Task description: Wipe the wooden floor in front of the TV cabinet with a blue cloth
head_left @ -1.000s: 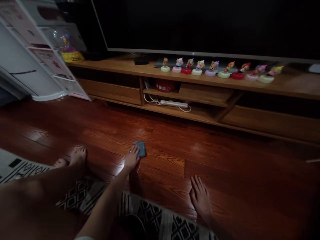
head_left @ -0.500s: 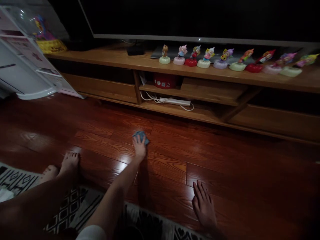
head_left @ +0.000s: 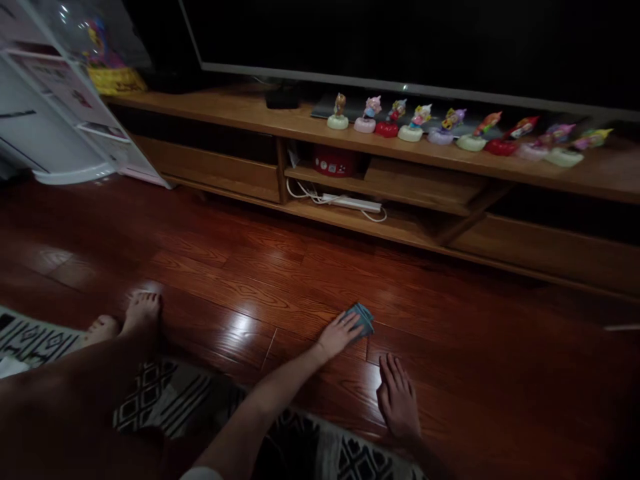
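Just below the middle of the frame, our left hand (head_left: 337,335) pinned the blue cloth (head_left: 362,319) to the wooden floor (head_left: 465,333) under flat fingers, likely for even pressure. Our right hand (head_left: 399,399) lay spread nearby, empty, seemingly propping our lean.

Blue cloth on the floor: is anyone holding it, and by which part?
The left hand pins the blue cloth by its near edge; the right hand holds nothing.

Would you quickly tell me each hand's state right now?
Left hand: on the blue cloth; grip cannot be told.
Right hand: open, flat on the floor.
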Tool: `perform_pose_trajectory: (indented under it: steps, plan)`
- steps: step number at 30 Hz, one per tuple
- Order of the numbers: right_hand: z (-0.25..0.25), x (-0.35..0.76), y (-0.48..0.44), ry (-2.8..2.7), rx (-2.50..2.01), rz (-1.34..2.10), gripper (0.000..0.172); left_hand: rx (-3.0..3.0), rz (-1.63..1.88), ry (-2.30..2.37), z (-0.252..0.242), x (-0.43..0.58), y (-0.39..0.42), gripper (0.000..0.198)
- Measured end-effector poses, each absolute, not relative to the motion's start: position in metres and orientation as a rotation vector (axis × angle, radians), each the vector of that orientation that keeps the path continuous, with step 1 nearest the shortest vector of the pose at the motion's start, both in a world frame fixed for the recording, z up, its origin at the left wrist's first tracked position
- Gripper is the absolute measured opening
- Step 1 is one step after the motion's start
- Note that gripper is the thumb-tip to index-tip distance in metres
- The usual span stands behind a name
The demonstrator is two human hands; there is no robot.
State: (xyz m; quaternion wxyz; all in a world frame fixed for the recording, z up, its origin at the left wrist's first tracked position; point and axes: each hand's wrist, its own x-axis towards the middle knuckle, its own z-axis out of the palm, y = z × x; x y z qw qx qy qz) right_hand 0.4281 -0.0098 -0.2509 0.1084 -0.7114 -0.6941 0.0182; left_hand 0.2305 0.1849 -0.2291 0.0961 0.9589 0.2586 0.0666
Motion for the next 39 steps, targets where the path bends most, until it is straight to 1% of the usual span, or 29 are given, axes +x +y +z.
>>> perform_pose_trajectory:
  steps: [3,6,8,11,14,18,22,24,27,29,30,32,36,39]
  plan:
    - [-0.253,0.429,-0.008,-2.028,-2.066,0.001,0.074,2.763,0.088,1.112,-0.216,0.157,0.235,0.056]
    - [-0.257,0.429,-0.006,-2.011,-2.068,0.019,0.074,2.493,0.012,1.745,-0.203,0.069,0.268,0.061]
    - [-0.260,0.429,-0.005,-1.998,-2.077,0.048,0.073,2.254,-0.030,2.149,-0.198,0.013,0.273,0.059]
    - [-0.265,0.430,-0.004,-1.985,-2.072,0.058,0.072,2.104,-0.093,2.442,-0.198,-0.043,0.263,0.055]
    - [-0.269,0.431,-0.002,-1.983,-2.046,0.027,0.072,2.142,-0.167,2.471,-0.203,-0.048,0.246,0.053]
    - [-0.269,0.429,0.002,-1.971,-2.025,-0.024,0.071,2.353,-0.125,2.263,-0.216,0.016,0.221,0.057]
    - [-0.266,0.424,0.004,-1.943,-2.044,-0.058,0.072,2.673,-0.063,1.731,-0.236,0.109,0.166,0.062]
    - [-0.264,0.423,0.005,-1.937,-2.046,-0.073,0.071,2.815,-0.026,1.370,-0.246,0.148,0.127,0.060]
    - [-0.264,0.422,0.006,-1.928,-2.036,-0.097,0.069,2.949,0.031,0.852,-0.258,0.185,0.081,0.053]
    - [-0.264,0.422,0.006,-1.928,-2.025,-0.110,0.069,2.977,0.045,0.692,-0.258,0.190,0.073,0.052]
    - [-0.265,0.422,0.007,-1.928,-2.022,-0.114,0.069,2.974,0.038,0.697,-0.255,0.186,0.077,0.053]
    - [-0.265,0.423,0.008,-1.921,-2.026,-0.116,0.068,2.933,-0.013,0.874,-0.244,0.164,0.100,0.057]
    - [-0.268,0.423,0.009,-1.898,-2.041,-0.092,0.069,2.611,-0.117,1.683,-0.218,0.074,0.156,0.065]
    - [-0.271,0.424,0.010,-1.889,-2.042,-0.074,0.069,2.188,-0.184,2.214,-0.208,-0.002,0.174,0.063]
